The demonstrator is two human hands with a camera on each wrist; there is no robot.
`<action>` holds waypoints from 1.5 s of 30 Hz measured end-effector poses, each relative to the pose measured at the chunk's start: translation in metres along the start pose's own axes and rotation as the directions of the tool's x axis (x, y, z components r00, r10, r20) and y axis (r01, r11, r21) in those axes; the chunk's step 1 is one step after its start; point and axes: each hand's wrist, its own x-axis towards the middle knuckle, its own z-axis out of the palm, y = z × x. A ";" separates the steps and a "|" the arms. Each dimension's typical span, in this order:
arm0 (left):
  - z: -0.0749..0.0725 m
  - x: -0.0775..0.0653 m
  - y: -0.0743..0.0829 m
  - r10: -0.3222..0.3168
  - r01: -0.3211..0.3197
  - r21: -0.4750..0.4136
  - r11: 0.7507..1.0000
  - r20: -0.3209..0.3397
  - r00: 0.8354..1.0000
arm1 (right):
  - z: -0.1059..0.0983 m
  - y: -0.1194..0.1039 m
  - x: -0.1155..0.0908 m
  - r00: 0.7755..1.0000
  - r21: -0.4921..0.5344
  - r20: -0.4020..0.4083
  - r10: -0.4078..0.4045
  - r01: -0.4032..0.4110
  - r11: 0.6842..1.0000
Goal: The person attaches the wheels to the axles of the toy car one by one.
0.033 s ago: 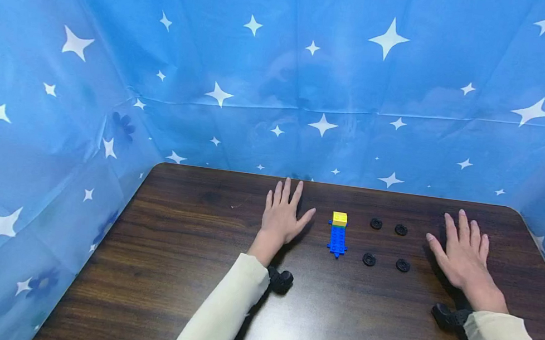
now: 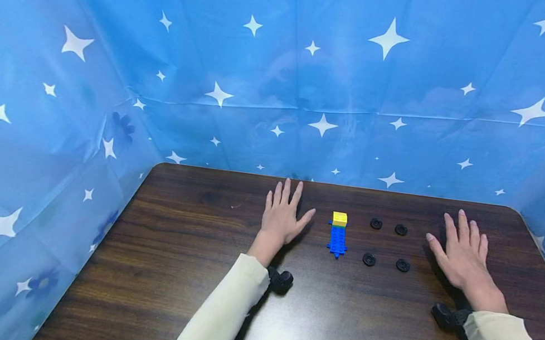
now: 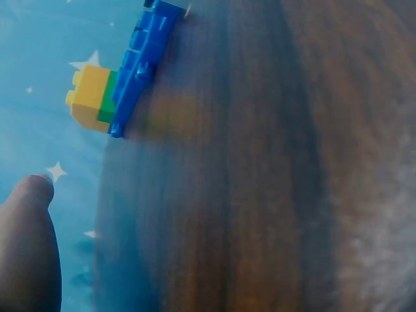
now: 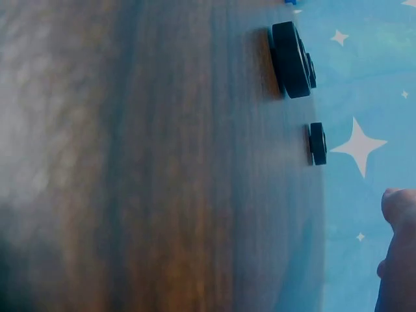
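My left hand lies on the table with its fingers spread, holding nothing. Just right of its thumb stands a small toy-brick car base, blue and studded with short side axles. One end of this base carries a yellow brick over a thin green brick, seen in the left wrist view. Several black toy wheels lie flat to the right of the base, apart from it. Beyond them my right hand rests with spread fingers, touching no object. Its thumb shows in the right wrist view.
All of this sits on a dark wood-grain table. Behind it and along its sides hangs a blue cloth printed with white stars. Black wrist cameras are strapped on both wrists, below cream sleeves.
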 end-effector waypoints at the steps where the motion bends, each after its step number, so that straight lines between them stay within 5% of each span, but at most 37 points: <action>1: 0.000 0.000 0.000 -0.003 0.003 -0.003 1.000 0.002 1.000 | -0.001 -0.001 0.001 1.000 -0.002 0.002 -0.002 0.002 1.000; 19: -0.001 -0.006 -0.006 -0.030 0.024 -0.122 0.992 -0.049 0.998 | 0.005 -0.004 0.003 0.999 0.037 -0.024 -0.043 0.044 0.998; 27: 0.002 -0.011 0.003 -0.023 0.012 -0.099 0.995 -0.105 0.994 | 0.006 -0.012 -0.001 0.995 0.081 -0.043 -0.087 0.091 0.993; 45: 0.005 -0.020 0.022 -0.005 -0.005 -0.114 0.994 -0.089 0.996 | 0.007 -0.019 -0.022 0.975 0.100 0.009 -0.221 0.219 0.970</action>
